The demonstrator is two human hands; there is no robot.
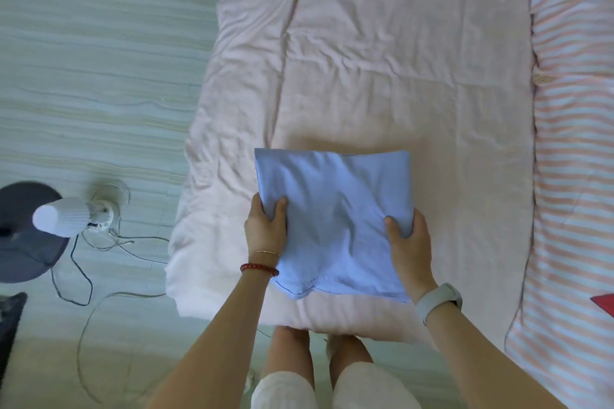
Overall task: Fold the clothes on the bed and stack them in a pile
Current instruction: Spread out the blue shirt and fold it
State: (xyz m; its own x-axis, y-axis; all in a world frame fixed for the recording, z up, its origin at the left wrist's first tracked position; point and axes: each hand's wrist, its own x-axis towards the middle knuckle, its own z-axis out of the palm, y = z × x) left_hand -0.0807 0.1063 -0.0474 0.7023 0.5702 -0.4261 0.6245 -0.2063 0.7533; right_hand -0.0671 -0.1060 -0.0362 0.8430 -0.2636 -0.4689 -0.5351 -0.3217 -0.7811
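Two hands grip soft folded blue garment (332, 219).

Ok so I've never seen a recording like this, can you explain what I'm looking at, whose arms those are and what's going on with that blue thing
There is no machine here. One camera sits on a person's head and looks down, so the arms reaching in from below are that person's own. The left hand and right hand each hold one side of a folded light blue garment, thumbs on top in a pinching grip. It lies on a pale pink quilt covering the bed. A striped blanket lies along the right edge. On the floor to the left are a small white lamp and loose cables.
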